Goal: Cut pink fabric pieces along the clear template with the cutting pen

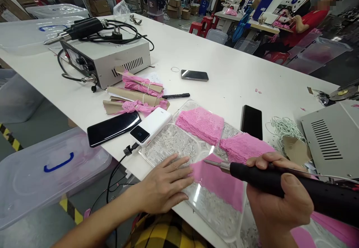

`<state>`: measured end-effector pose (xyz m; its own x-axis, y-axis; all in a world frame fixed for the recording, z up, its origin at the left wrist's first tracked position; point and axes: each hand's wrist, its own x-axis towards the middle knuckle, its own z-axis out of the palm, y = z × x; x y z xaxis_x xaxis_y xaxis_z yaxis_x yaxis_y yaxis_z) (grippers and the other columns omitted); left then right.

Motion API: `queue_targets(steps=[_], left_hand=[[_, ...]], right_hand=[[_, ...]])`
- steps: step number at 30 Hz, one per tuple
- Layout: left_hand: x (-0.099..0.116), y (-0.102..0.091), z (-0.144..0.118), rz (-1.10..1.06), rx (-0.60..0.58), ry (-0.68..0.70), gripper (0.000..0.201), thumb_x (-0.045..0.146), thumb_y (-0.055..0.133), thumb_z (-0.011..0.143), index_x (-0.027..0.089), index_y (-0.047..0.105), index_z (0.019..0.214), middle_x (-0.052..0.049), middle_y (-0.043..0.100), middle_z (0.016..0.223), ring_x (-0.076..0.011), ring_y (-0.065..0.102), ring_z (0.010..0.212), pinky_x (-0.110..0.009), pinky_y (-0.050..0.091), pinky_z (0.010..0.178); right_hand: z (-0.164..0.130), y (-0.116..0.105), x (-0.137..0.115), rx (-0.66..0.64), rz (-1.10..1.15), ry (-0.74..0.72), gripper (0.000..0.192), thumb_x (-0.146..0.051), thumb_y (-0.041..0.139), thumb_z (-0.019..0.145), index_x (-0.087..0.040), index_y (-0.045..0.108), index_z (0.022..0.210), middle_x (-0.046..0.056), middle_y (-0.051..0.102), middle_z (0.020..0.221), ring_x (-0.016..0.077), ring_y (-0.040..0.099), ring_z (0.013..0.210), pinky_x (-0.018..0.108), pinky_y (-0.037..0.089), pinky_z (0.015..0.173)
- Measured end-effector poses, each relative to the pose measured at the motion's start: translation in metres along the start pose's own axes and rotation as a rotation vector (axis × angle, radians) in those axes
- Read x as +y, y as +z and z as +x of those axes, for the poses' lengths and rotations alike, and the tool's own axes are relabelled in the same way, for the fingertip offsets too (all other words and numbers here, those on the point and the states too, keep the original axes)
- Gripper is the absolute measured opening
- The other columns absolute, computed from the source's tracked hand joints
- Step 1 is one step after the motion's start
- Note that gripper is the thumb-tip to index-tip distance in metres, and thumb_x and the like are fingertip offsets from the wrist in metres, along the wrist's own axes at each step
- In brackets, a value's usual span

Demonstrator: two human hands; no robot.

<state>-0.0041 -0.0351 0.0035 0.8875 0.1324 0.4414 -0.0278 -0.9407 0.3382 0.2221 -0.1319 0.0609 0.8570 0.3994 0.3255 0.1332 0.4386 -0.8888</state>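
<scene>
My left hand lies flat with its fingers stretched out on a clear plastic lid, fingertips at the left edge of a flat pink fabric piece. In my right hand is a thick black handheld tool with a metal tip, fingers wrapped round its body. The tip points left, over the upper part of the pink piece; whether it touches the fabric I cannot tell. Behind it on the lid are two stacks of pink lace pieces, one on the left and one on the right.
A white power bank and a black phone sit left of the lid. Tied pink lace bundles lie behind them. A grey control box carries a similar tool. Another grey box stands right, beside tangled pale cord.
</scene>
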Motion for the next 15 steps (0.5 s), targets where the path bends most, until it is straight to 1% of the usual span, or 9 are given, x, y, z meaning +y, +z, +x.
queue_targets(steps=[3, 6, 11, 15], left_hand=[[0.0006, -0.0016, -0.0045, -0.009, 0.013, -0.001, 0.037, 0.03, 0.056, 0.097, 0.013, 0.057, 0.13, -0.012, 0.062, 0.135, -0.0275, 0.036, 0.144, -0.048, 0.028, 0.121], [0.0009, -0.0025, -0.0064, -0.014, -0.002, -0.013, 0.037, 0.03, 0.057, 0.096, 0.014, 0.057, 0.13, -0.012, 0.063, 0.133, -0.0278, 0.039, 0.143, -0.049, 0.031, 0.119], [0.0012, -0.0034, -0.0061, -0.021, 0.004, -0.023, 0.034, 0.031, 0.055, 0.096, 0.014, 0.06, 0.126, -0.011, 0.064, 0.132, -0.0284, 0.043, 0.14, -0.048, 0.033, 0.118], [0.0016, -0.0037, -0.0063, -0.009, 0.015, -0.012, 0.032, 0.031, 0.053, 0.097, 0.015, 0.062, 0.123, -0.01, 0.064, 0.131, -0.0275, 0.044, 0.139, -0.045, 0.034, 0.118]], right_hand=[[-0.0019, 0.0027, 0.0003, -0.003, -0.012, 0.002, 0.014, -0.03, 0.058, 0.061, -0.019, 0.059, 0.069, 0.001, 0.057, 0.074, 0.0123, 0.051, 0.058, 0.032, 0.051, 0.052], [-0.0033, 0.0042, -0.0005, -0.011, -0.031, 0.01, 0.011, -0.028, 0.059, 0.061, -0.019, 0.057, 0.066, 0.0, 0.057, 0.072, 0.0125, 0.051, 0.059, 0.034, 0.051, 0.054], [-0.0026, -0.0005, -0.0009, -0.031, -0.038, -0.005, 0.011, -0.029, 0.057, 0.061, -0.019, 0.057, 0.067, 0.0, 0.054, 0.071, 0.0131, 0.05, 0.06, 0.034, 0.051, 0.054], [-0.0035, -0.0038, -0.0002, -0.034, 0.019, 0.02, 0.016, -0.033, 0.058, 0.061, -0.019, 0.057, 0.069, 0.0, 0.052, 0.072, 0.0128, 0.049, 0.06, 0.033, 0.05, 0.052]])
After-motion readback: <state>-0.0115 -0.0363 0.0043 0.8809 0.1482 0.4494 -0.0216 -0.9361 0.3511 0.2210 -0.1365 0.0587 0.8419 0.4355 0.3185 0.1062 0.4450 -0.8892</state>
